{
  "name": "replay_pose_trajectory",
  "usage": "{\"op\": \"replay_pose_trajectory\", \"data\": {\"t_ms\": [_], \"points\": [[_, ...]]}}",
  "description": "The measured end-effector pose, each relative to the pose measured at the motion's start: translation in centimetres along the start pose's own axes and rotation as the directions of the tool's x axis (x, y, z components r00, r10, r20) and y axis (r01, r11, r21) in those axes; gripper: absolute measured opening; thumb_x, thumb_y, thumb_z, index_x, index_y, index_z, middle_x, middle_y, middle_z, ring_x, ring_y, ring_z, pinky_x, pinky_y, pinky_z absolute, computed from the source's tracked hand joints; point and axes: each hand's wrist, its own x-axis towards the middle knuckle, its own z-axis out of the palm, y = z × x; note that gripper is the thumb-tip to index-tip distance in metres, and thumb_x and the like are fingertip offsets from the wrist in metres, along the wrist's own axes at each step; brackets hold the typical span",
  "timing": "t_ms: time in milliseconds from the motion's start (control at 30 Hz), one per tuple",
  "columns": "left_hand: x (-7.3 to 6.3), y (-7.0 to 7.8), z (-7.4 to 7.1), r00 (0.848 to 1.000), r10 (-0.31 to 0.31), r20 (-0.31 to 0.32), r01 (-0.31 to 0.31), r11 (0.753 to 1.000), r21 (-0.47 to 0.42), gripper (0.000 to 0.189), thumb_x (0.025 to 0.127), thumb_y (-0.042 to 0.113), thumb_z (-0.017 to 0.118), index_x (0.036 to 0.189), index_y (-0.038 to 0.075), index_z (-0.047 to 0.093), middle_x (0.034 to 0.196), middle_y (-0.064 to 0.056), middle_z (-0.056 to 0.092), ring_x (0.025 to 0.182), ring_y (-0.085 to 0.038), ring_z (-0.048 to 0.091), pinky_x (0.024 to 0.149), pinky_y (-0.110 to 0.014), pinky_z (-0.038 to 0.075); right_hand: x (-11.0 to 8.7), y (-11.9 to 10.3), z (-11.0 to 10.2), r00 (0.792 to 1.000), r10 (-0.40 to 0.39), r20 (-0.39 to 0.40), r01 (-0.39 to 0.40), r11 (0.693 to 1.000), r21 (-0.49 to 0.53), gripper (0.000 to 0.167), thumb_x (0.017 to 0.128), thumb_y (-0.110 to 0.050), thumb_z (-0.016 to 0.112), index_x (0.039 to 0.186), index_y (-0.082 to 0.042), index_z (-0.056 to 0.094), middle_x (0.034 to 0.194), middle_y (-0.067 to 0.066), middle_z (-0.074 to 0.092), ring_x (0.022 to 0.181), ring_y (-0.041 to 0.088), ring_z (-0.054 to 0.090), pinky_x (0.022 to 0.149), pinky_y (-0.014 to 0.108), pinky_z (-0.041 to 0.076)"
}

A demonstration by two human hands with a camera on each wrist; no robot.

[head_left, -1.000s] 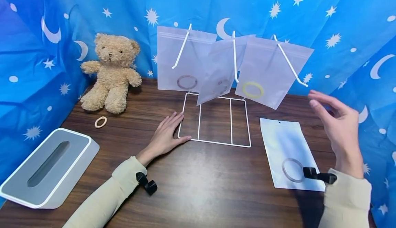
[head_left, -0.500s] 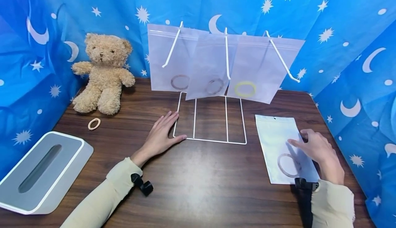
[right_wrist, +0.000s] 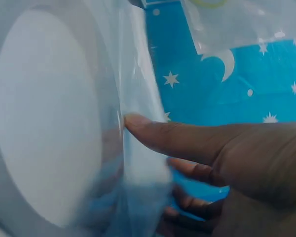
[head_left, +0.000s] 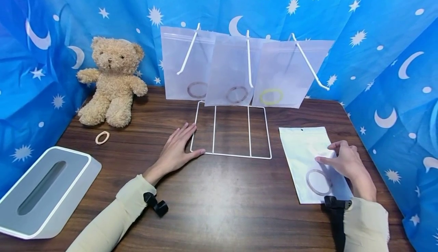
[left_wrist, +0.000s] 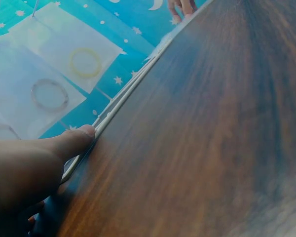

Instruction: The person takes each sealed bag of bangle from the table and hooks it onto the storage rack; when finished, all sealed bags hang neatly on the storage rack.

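Note:
My left hand [head_left: 173, 150] lies flat on the table at the left front corner of a white wire display rack [head_left: 232, 155], its thumb touching the base wire in the left wrist view. My right hand [head_left: 350, 164] is at the right side of a white zip bag [head_left: 297, 143] lying on the table. In the right wrist view the thumb [right_wrist: 153, 129] presses the bag's face while the other fingers curl at its edge. A greyish ring [head_left: 309, 181] shows through the bag. Three translucent zip bags hang on the rack's hooks: left [head_left: 181, 60], middle [head_left: 229, 67], right [head_left: 280, 67].
A teddy bear [head_left: 114, 77] sits at the back left, with a small pale wooden ring [head_left: 98, 140] before it. At the front left stands a grey-and-white tissue box [head_left: 73, 183]. A blue star-patterned curtain [head_left: 267, 1] backs the brown table [head_left: 219, 206].
My right hand has come down from beside the right hook onto the bag on the table. The hanging bags have swung to rest. The left hand stays at the rack; the view shifted slightly.

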Motion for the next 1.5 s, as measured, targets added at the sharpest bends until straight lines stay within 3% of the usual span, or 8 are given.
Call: {"op": "replay_pose_trajectory", "data": {"t_ms": [200,400,533,700,867,1100,1267,1500], "points": [[-0.1,0.0,-0.2,1.0,0.002,-0.009,-0.002,1.0,-0.009,0.087,0.088,0.056,0.065,0.15,0.002,0.037,0.155,-0.01,0.034,0.145,-0.029,0.022,0.116,-0.048,0.014,-0.2,0.9,-0.8,0.992,-0.121,-0.024,0.123,0.986,0.115,0.044,0.089,-0.033,0.074,0.113,-0.001,0.057,0.104,0.023,0.053,0.094,0.038,0.045,0.066,0.042,0.04],[-0.1,-0.1,-0.3,1.0,0.006,-0.015,-0.006,1.0,-0.002,0.088,0.088,0.057,0.064,0.15,0.002,0.037,0.155,-0.011,0.034,0.145,-0.029,0.023,0.117,-0.048,0.014,-0.5,1.1,-1.8,0.988,-0.133,0.075,0.117,0.975,0.187,0.058,0.088,-0.046,0.07,0.131,-0.006,0.063,0.14,0.03,0.046,0.124,0.052,0.04,0.089,0.071,0.036],[-0.1,-0.1,-0.3,1.0,0.003,-0.016,-0.003,1.0,0.005,0.089,0.087,0.06,0.064,0.15,0.002,0.037,0.155,-0.011,0.034,0.145,-0.029,0.022,0.116,-0.048,0.015,-1.0,0.6,-2.4,0.986,-0.151,0.075,0.136,0.974,0.179,0.058,0.088,-0.045,0.071,0.131,-0.007,0.063,0.141,0.03,0.045,0.123,0.051,0.04,0.089,0.069,0.038],[-0.2,0.0,-0.4,1.0,-0.013,-0.006,0.013,1.0,-0.001,0.09,0.087,0.061,0.064,0.151,0.004,0.036,0.156,-0.009,0.033,0.146,-0.027,0.02,0.117,-0.048,0.013,-3.1,-1.2,-4.4,0.975,-0.221,-0.018,0.221,0.968,0.116,0.052,0.089,-0.044,0.07,0.128,-0.009,0.065,0.1,0.025,0.062,0.078,0.032,0.051,0.057,0.036,0.04],[-0.2,0.0,-0.4,1.0,-0.011,-0.012,0.011,1.0,-0.001,0.089,0.087,0.059,0.066,0.15,0.004,0.036,0.156,-0.008,0.033,0.146,-0.027,0.021,0.117,-0.048,0.012,-6.2,-4.3,-6.2,0.935,-0.311,-0.169,0.333,0.935,0.123,0.036,0.09,-0.033,0.073,0.12,-0.013,0.07,0.067,0.01,0.046,0.054,0.023,0.037,0.045,0.032,0.028],[-0.2,-0.1,-0.3,1.0,-0.016,-0.005,0.016,1.0,0.001,0.089,0.087,0.058,0.066,0.15,0.003,0.037,0.156,-0.009,0.034,0.146,-0.027,0.021,0.117,-0.047,0.013,-9.3,-9.2,-6.1,0.742,-0.611,-0.275,0.669,0.7,0.25,0.039,0.079,0.013,0.074,0.113,-0.005,0.072,0.1,0.004,0.069,0.058,0.01,0.053,0.05,0.019,0.043],[-0.4,-0.1,0.0,1.0,-0.013,0.0,0.013,1.0,-0.003,0.09,0.087,0.06,0.064,0.15,0.002,0.037,0.156,-0.009,0.033,0.146,-0.027,0.021,0.117,-0.048,0.013,-10.2,-12.6,-4.9,0.594,-0.714,-0.37,0.804,0.511,0.305,0.044,0.07,0.028,0.071,0.108,0.006,0.07,0.1,0.013,0.069,0.048,0.003,0.032,0.041,0.024,0.027],[-0.2,-0.1,0.1,1.0,0.001,0.003,-0.001,1.0,-0.002,0.09,0.087,0.06,0.064,0.15,0.002,0.036,0.156,-0.01,0.032,0.146,-0.027,0.021,0.117,-0.048,0.013,-10.9,-16.7,-3.1,0.544,-0.63,-0.554,0.822,0.266,0.504,0.032,0.075,0.025,0.069,0.106,0.015,0.067,0.101,0.019,0.07,0.049,0.004,0.042,0.038,0.02,0.026]]}}
